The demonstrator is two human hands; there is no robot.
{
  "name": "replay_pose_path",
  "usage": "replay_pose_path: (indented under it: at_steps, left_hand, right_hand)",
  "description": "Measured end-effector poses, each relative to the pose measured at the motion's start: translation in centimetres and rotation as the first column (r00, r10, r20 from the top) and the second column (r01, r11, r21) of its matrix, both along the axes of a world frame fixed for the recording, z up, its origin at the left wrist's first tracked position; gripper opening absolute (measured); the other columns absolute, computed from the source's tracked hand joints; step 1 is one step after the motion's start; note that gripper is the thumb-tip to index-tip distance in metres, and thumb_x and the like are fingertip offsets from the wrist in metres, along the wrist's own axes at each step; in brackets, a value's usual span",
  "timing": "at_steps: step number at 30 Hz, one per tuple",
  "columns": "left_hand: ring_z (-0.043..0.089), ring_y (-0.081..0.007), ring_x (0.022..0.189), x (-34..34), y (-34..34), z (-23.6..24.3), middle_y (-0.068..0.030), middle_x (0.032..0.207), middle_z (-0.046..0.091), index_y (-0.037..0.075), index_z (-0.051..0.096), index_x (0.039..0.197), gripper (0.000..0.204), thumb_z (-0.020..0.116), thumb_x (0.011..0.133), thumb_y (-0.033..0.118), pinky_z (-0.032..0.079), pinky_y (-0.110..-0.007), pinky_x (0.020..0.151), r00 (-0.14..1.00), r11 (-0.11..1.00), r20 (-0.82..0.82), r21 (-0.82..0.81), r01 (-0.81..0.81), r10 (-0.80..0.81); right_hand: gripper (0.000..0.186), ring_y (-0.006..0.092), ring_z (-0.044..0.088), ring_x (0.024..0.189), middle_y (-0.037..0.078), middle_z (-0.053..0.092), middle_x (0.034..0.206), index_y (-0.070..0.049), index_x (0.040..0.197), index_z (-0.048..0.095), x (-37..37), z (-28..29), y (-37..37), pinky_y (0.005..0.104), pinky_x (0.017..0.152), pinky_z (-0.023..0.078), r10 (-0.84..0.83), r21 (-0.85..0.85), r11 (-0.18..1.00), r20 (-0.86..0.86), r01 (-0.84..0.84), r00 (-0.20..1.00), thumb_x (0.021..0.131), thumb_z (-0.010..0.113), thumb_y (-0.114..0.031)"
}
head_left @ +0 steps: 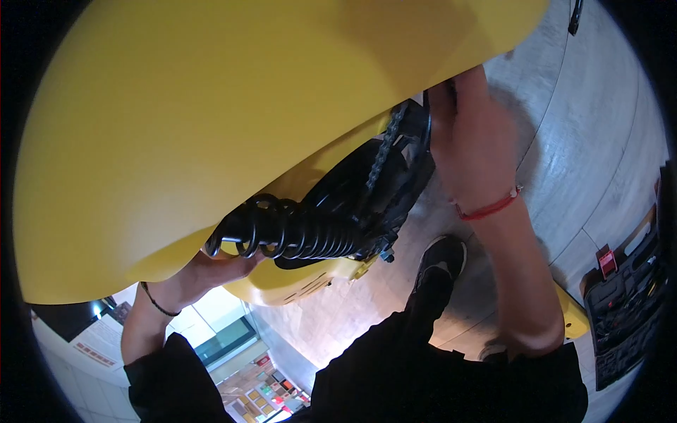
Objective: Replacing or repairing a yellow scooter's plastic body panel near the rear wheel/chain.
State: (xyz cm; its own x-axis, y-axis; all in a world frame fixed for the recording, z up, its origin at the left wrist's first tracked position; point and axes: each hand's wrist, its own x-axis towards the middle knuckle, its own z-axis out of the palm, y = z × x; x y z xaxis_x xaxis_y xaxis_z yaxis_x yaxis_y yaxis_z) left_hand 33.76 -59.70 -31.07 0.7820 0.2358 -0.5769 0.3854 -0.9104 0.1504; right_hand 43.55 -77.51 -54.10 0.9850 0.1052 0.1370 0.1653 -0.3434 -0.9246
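A large smooth yellow body panel (176, 127), like that of a scooter, fills the upper left. Below its edge shows a black shock absorber with a coil spring (289, 229). A metal chain (381, 155) runs beside a black wheel or guard (345, 173). My left hand (222, 270) reaches under the panel by the spring's left end, its fingers mostly hidden behind the spring and panel. My right hand (472, 141), slightly blurred, reaches up beside the black part near the chain. Its fingertips disappear under the panel edge, so what they touch cannot be seen.
A lower yellow cover (289, 285) sits beneath the spring. My shoe (444, 257) stands on the grey floor (564, 134). At the right lies an open black tool case (624, 317) near a yellow part (570, 314). Shelves with small boxes (264, 391) are at the bottom.
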Motion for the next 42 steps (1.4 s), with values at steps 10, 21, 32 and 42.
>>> replay_pose_path:
  at_steps: [10,21,32,42]
  left_hand:
    - [0.059,-0.0209,0.097,1.0,-0.6,0.5,-0.0103,0.102,0.061,0.001,0.048,0.117,0.074,0.086,0.056,0.019,0.047,-0.034,0.089,0.972,0.981,-0.148,0.031,0.191,-0.185]
    - [0.060,-0.0226,0.099,0.8,-0.7,0.6,-0.0114,0.103,0.062,-0.001,0.050,0.115,0.068,0.085,0.061,0.019,0.046,-0.035,0.092,0.977,0.976,-0.070,0.063,0.207,-0.202]
    - [0.060,-0.0226,0.097,1.5,-1.1,0.2,-0.0118,0.101,0.063,-0.001,0.051,0.114,0.069,0.085,0.060,0.024,0.047,-0.033,0.088,0.992,0.996,-0.100,0.055,-0.069,0.074]
    - [0.061,-0.0225,0.094,1.2,-1.1,0.3,-0.0116,0.099,0.063,-0.001,0.053,0.112,0.066,0.084,0.060,0.024,0.048,-0.032,0.087,0.994,0.987,-0.078,0.132,0.090,-0.081]
  right_hand:
    - [0.024,0.0377,0.062,0.066,0.017,0.064,0.074,-0.008,0.110,0.052,-0.2,0.7,0.1,0.0445,0.056,0.046,-0.022,-0.235,0.972,-0.033,0.013,0.999,0.094,0.049,-0.026]
    - [0.021,0.0377,0.062,0.069,0.019,0.065,0.080,-0.005,0.110,0.053,0.0,0.9,-0.3,0.0407,0.059,0.047,0.033,-0.129,0.991,-0.009,-0.034,0.999,0.093,0.047,-0.015]
    - [0.018,0.0399,0.060,0.059,0.020,0.061,0.064,-0.010,0.104,0.053,0.2,0.1,-0.5,0.0500,0.053,0.047,0.030,-0.080,0.996,0.036,-0.027,0.999,0.091,0.050,-0.021]
    - [0.020,0.0366,0.062,0.065,0.018,0.063,0.073,-0.005,0.101,0.057,0.2,1.3,-0.5,0.0416,0.056,0.046,0.085,-0.186,0.978,-0.080,-0.099,0.993,0.094,0.047,-0.020]
